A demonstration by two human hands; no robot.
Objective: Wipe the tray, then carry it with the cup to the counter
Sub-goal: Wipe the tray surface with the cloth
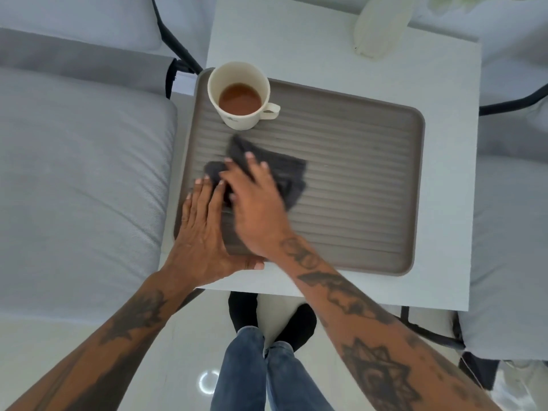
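Observation:
A grey-brown ribbed tray lies on a small white table. A cream cup with brown drink stands upright in the tray's far left corner, handle to the right. My right hand presses flat on a dark grey cloth on the tray's left half, fingers spread over it. My left hand lies flat on the tray's near left corner, thumb over the front rim, fingertips touching the cloth's edge.
Light grey cushioned seats stand left and right of the table, with black metal frames. A white vase stands at the table's far edge. My jeans and black socks show below the table's near edge.

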